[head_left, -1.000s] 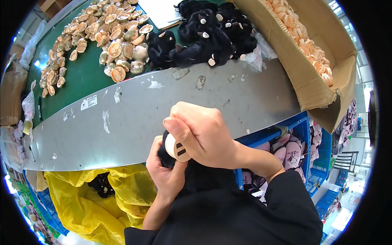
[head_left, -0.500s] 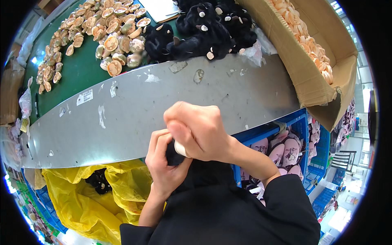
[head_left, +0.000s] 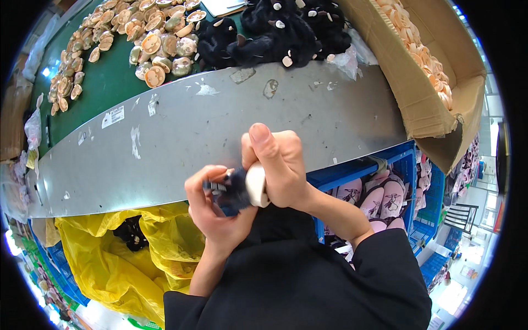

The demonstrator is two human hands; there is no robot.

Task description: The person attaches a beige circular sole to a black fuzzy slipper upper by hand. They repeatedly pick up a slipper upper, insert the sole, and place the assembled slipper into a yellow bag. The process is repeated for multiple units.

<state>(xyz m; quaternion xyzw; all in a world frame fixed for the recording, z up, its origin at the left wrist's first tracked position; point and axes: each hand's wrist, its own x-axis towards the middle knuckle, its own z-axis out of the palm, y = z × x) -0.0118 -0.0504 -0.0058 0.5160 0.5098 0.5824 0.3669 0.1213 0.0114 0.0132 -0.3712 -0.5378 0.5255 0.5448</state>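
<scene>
Both my hands meet in front of my chest, just over the near edge of the metal bench. My left hand is closed round a dark fuzzy plush piece, blurred by motion. On the side of that piece toward my right hand is a smooth cream-coloured rounded part. My right hand grips this cream part with curled fingers, its thumb pointing up and away. The palm side of the right hand hides some of the cream part, and I cannot tell how the two pieces join.
Black plush pieces with small pale parts lie heaped at the far side. Left of them, many peach face-shaped shells cover a green surface. A cardboard box of peach parts stands right. A yellow bag and a blue crate of pink slippers sit below.
My right hand has turned, so its thumb points up, and moved slightly right. The hands have drawn apart a little, showing more of the dark plush and cream part.
</scene>
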